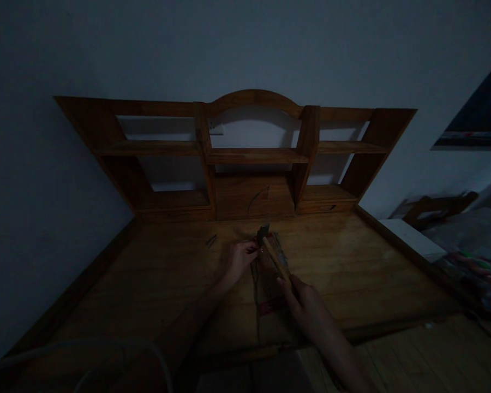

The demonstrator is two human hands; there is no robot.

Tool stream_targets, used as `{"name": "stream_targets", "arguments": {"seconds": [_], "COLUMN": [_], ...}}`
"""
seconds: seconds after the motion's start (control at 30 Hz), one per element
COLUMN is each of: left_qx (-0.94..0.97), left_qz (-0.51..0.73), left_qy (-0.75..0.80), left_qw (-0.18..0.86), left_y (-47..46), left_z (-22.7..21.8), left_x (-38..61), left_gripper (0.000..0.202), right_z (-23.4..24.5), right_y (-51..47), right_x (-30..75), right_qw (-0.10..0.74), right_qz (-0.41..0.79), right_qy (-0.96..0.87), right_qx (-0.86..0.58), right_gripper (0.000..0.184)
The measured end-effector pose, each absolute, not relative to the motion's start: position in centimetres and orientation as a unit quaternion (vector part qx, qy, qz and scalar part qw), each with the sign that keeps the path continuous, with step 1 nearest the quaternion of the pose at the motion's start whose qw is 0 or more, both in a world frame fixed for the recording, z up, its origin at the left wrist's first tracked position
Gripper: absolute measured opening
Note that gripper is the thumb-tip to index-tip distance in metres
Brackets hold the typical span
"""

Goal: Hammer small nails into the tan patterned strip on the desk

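My right hand (305,303) is wrapped round the wooden handle of a hammer (275,255). Its dark metal head points away from me, close to the fingertips of my left hand (240,257). Those left fingers are pinched together at the edge of a flat, worn piece (270,281) with reddish bands at its ends, lying on the wooden desktop. What they pinch is too small and dark to make out. To the left of that hand lie thin dark pieces (211,240) whose kind I cannot tell.
Dim light covers everything. A wooden shelf unit (257,156) with compartments stands along the back of the desktop (167,273), against a pale wall. A pale cable (106,343) curves at lower left. At right are a white surface (413,238) and a wooden chair back (442,206).
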State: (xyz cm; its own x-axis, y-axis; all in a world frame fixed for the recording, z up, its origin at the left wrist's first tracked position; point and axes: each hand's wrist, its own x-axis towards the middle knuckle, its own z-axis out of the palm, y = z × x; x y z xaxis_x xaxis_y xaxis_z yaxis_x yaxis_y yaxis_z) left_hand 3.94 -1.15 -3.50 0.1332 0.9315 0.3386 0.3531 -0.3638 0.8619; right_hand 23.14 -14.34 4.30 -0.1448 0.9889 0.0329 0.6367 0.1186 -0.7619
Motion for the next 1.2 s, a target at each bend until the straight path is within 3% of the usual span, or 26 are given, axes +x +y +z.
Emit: {"name": "stream_targets", "arguments": {"seconds": [1.2], "left_qx": [0.67], "left_qz": [0.447], "left_qy": [0.489], "left_qw": [0.336], "left_y": [-1.5], "left_z": [-2.7], "left_x": [3.9], "left_gripper": [0.018], "right_z": [2.7], "right_y": [-14.6], "right_x": [23.0], "right_qw": [0.289], "right_qz": [0.298], "right_qy": [-0.691], "right_qx": [-0.592], "right_gripper": [0.044]}}
